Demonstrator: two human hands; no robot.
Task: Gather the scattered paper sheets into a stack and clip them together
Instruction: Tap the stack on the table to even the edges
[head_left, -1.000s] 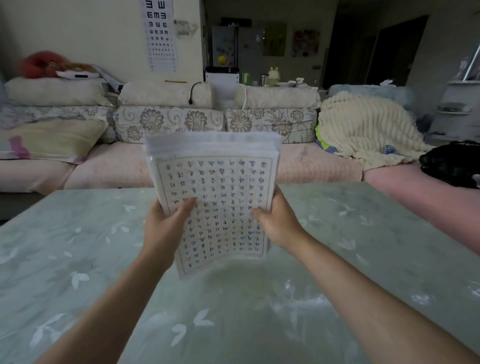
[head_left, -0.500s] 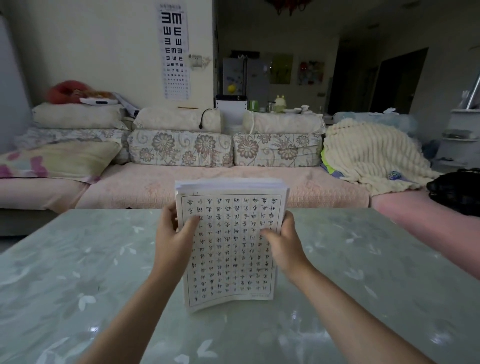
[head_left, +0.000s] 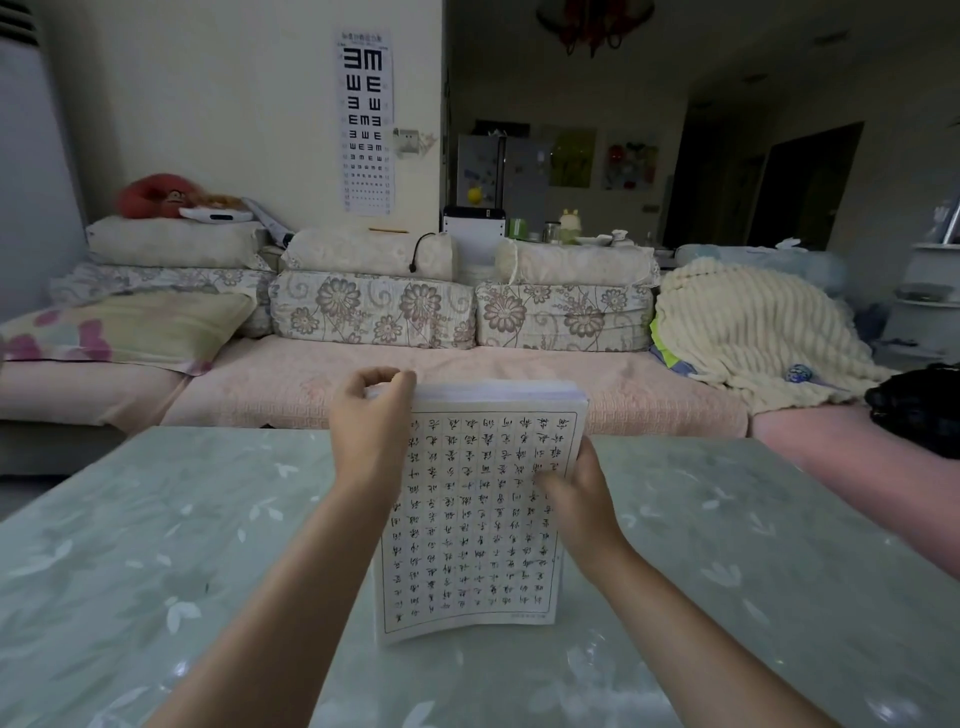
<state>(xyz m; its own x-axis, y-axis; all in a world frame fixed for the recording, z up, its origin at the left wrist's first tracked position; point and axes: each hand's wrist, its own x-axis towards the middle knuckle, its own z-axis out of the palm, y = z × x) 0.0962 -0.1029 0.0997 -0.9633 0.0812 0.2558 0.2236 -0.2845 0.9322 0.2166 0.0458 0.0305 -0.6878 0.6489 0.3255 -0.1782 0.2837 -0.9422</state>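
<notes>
A stack of white paper sheets (head_left: 467, 530) printed with a grid of handwritten characters stands upright on its bottom edge on the pale green glass table (head_left: 156, 545). My left hand (head_left: 371, 431) grips the stack's top left corner, fingers curled over the upper edge. My right hand (head_left: 576, 493) holds the right side about halfway up, with the thumb on the front sheet. The lower part of the front sheet bows toward me. No clip is in view.
A long sofa (head_left: 363, 384) with floral cushions runs along the table's far edge. A cream blanket (head_left: 748, 332) and a black bag (head_left: 919, 405) lie at its right end. An eye chart (head_left: 365, 119) hangs on the wall.
The stack came down from mid-air and now stands on the table. My left hand slid up from the left side to the top left corner. The view tilted up.
</notes>
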